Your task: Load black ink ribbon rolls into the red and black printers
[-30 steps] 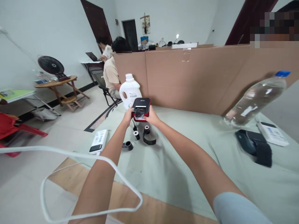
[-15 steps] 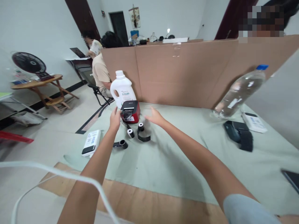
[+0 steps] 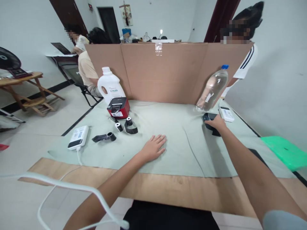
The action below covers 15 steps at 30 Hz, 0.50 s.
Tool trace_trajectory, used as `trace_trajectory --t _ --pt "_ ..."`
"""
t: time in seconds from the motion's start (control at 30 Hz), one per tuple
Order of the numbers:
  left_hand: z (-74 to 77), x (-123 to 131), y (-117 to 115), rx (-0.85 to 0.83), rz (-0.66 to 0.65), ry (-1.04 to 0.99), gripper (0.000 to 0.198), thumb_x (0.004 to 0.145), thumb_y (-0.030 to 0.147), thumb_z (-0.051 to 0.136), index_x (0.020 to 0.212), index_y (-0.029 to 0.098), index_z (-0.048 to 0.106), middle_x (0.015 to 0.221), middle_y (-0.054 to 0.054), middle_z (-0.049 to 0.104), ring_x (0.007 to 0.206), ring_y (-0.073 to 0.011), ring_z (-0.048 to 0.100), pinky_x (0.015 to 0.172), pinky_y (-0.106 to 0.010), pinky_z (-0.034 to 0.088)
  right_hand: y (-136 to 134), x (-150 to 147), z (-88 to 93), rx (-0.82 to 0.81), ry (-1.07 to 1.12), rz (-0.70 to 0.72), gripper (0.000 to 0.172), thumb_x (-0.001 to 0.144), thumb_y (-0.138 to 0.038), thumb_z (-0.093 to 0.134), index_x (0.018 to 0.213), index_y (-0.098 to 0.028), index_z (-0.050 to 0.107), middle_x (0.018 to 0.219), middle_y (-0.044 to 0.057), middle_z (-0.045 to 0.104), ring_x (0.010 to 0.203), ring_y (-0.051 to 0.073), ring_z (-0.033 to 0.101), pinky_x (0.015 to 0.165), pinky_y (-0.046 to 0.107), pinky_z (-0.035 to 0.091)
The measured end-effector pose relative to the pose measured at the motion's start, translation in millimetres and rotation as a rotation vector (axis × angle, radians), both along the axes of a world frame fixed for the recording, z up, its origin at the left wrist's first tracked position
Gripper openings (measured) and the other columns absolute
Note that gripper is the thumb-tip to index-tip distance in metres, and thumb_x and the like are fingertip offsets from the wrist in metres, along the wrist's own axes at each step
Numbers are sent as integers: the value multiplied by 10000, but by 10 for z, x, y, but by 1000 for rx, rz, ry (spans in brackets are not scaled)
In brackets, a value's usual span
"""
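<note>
**Left hand flat on the cloth, right hand on a black device**

The fingers (image 3: 161, 139) of the left hand (image 3: 153, 147) are spread and straight, pressed flat on the pale green cloth (image 3: 172, 121) and holding nothing. The right hand (image 3: 216, 123) lies on top of a black device (image 3: 214, 132) at the far right of the counter (image 3: 168, 188). Its fingers curl over the device, but I cannot tell whether they grip it.

Just behind the device a clear water bottle (image 3: 212, 89) leans against the cardboard screen (image 3: 163, 70), with a white handset (image 3: 226, 114) beside it. Well apart, at the far left, sits a red and black printer (image 3: 118, 108) in front of a white jug (image 3: 109, 87). Black rolls (image 3: 129, 121) lie near the printer, and a white power bank (image 3: 78, 138) rests at the cloth's left edge.
</note>
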<state>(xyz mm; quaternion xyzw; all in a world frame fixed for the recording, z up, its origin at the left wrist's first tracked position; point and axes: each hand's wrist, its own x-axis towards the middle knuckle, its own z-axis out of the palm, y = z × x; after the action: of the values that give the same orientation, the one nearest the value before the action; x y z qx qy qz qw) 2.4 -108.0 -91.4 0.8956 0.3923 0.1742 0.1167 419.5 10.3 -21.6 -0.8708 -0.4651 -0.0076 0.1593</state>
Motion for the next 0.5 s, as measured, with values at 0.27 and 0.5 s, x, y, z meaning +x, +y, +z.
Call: trace_trajectory --t 0.27,0.5 --pt "19 -7 -298 -31 -26 109 623 1036 512 449 1612 289 372 1684 -69 339 1582 -320 266 1283 -557 198 -419 -1622 193 130 262 337 932 738 -539 762 1549 -220 432 1296 241 517 1120 441 615 945 578 467" --pt "108 -4 -430 -29 -102 -55 508 977 395 568 1454 224 585 1529 -93 575 1455 -310 489 1220 -514 351 -726 -2854 -35 77 354 437 895 720 -453 810 1541 -269 503 1333 248 461 1215 490 531 985 640 435"
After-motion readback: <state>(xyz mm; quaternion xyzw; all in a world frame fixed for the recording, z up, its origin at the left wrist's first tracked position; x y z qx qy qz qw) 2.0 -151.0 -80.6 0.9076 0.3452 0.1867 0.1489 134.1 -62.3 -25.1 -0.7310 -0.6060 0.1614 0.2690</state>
